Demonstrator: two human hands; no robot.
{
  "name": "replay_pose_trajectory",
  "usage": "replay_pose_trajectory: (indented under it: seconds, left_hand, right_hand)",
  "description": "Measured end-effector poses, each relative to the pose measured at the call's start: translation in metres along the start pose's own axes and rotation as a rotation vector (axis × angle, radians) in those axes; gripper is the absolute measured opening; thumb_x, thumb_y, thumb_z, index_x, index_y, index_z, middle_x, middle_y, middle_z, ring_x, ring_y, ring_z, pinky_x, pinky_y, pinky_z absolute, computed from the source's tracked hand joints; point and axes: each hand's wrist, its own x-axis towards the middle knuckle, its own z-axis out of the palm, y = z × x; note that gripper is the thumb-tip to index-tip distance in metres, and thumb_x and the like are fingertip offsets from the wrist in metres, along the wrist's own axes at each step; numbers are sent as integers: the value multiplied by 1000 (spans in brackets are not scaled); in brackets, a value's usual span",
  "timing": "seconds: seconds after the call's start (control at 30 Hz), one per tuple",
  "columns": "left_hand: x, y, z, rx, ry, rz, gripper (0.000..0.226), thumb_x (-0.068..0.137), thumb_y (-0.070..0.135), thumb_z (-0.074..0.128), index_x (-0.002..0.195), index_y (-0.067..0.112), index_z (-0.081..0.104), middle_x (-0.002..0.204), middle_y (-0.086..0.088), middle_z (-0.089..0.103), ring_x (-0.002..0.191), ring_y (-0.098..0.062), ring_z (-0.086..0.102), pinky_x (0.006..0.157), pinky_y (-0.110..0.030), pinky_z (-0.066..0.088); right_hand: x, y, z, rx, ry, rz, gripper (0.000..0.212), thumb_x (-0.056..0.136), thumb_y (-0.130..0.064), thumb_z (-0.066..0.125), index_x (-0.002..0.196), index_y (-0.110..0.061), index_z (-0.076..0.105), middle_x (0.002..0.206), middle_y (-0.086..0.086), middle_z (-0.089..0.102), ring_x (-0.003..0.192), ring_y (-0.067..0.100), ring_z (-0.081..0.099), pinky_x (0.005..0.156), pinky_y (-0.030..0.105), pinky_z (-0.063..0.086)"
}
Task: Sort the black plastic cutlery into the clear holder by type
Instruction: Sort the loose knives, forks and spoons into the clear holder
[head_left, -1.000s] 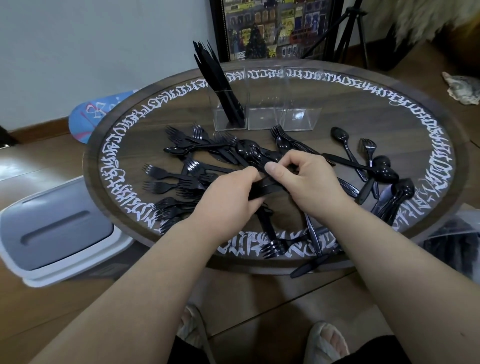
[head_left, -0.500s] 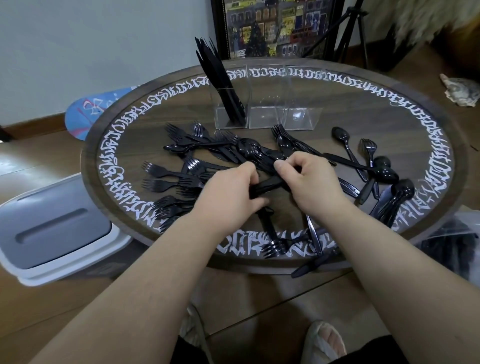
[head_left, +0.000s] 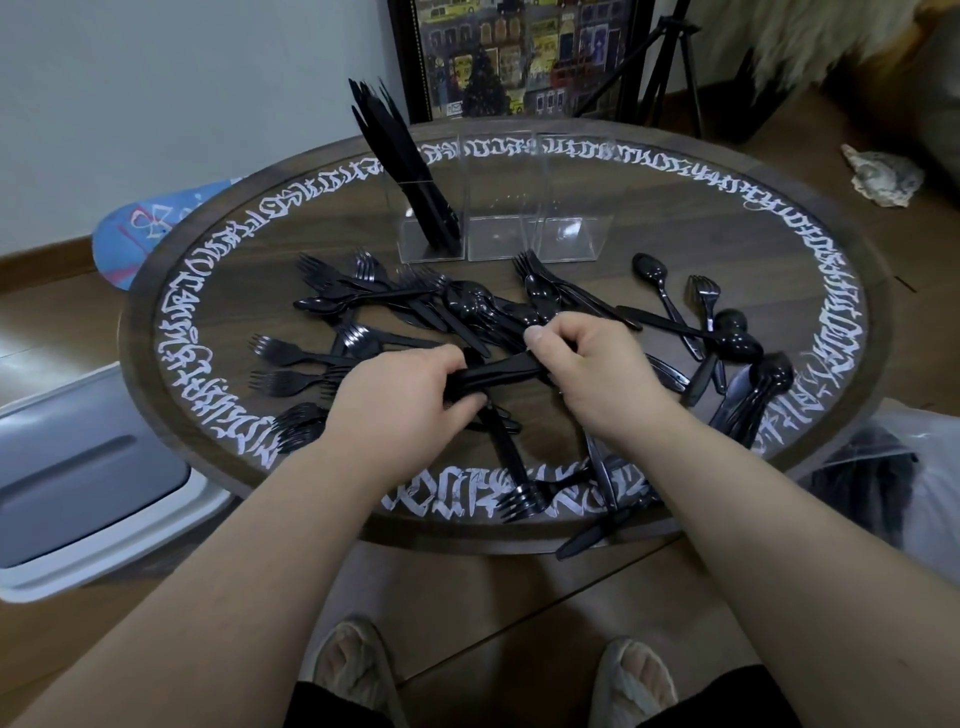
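Left hand: the left hand (head_left: 400, 395) is over the middle of the table, fingers curled round one end of a small bunch of black cutlery (head_left: 493, 375).
Right hand: the right hand (head_left: 597, 374) is just beside the left one, and its thumb and fingers pinch the other end of the same bunch.
Bunch: it lies flat between the two hands, a little above the pile. I cannot tell if the pieces are knives, forks or spoons, because the hands hide the ends.
Holder: the clear holder (head_left: 519, 228) stands at the far side of the table, well past both hands. It has three parts side by side.
Knives: a bundle of knives (head_left: 405, 171) stands in the left part of the holder, leaning to the left. The middle part and the right part look bare.
Forks: many forks (head_left: 291, 364) lie loose on the table to the left of the left hand, and more lie under the hands.
Spoons: spoons (head_left: 737, 338) lie to the right of the right hand, near the table's edge.
Near edge: one fork (head_left: 514, 499) lies by the near rim, and one knife (head_left: 592, 535) sticks out over the rim.
Table: the round table (head_left: 841, 332) is dark wood with white writing all round its edge.
Floor: a grey and white bin (head_left: 78, 467) sits on the floor to the left of the table.
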Motion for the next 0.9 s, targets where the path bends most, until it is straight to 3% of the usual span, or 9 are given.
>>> replay_pose_trajectory:
  seconds: [0.1,0.2,0.27,0.33,0.4,0.57,0.73,0.83,0.9]
  left_hand:
    - [1,2,3,18,-107,44,27,96,48,43,101,26,57,78,8,61,75,-15,57,65,-32,44]
    - [2,3,4,-39,-115,-12,29,97,47,39,99,22,54,73,6,58,70,-17,56,63,-33,44]
    - [3,1,4,-75,-85,-58,30,98,45,39,97,18,53,70,3,57,69,-19,56,65,-36,46]
    - [4,0,3,-116,-61,-102,30,98,42,39,97,16,52,69,0,56,69,-22,56,66,-39,47]
    - [6,1,5,-137,-44,-126,28,99,41,39,98,15,50,69,-1,57,67,-22,56,64,-38,46]
    - [12,8,11,-118,10,-117,21,100,35,40,95,15,47,63,0,54,58,-18,52,53,-34,35]
    - [15,11,15,-65,33,-140,21,99,35,41,94,15,46,63,0,52,55,-16,48,51,-33,31]
    - [15,10,16,-61,45,-158,24,98,38,41,96,15,47,68,0,54,59,-17,49,54,-34,34]
    - [15,8,15,-79,44,-168,28,97,41,41,97,15,49,71,-1,55,64,-20,52,59,-37,40]
  right_hand:
    - [-1,-1,-1,38,4,-13,28,96,-34,49,77,-16,59,57,-9,49,56,8,46,59,27,36]
    - [0,11,-17,56,162,0,23,98,-35,43,102,-22,62,68,-11,57,72,11,55,69,30,44]
    - [1,28,-36,-232,240,34,27,98,-30,44,116,-24,62,91,-7,64,94,19,58,83,32,44]
    - [1,47,-50,-632,158,70,34,97,-25,43,127,-21,59,121,3,60,109,29,50,94,33,36]
    - [-2,58,-53,-825,28,54,39,96,-23,40,132,-23,55,134,2,52,112,31,42,98,34,32]
    - [-11,58,-47,-781,-22,-16,40,97,-29,40,135,-33,50,146,-6,38,126,28,26,104,43,32]
    - [-4,62,-46,-790,-121,69,51,100,-43,28,149,-30,23,160,-13,3,145,28,-14,114,59,1]
    - [1,62,-43,-773,-232,86,55,101,-46,24,151,-26,15,160,-14,0,145,26,-17,112,62,-4]
    - [1,61,-45,-759,-228,73,51,101,-43,25,149,-25,24,159,-14,9,146,24,-13,112,62,-3]
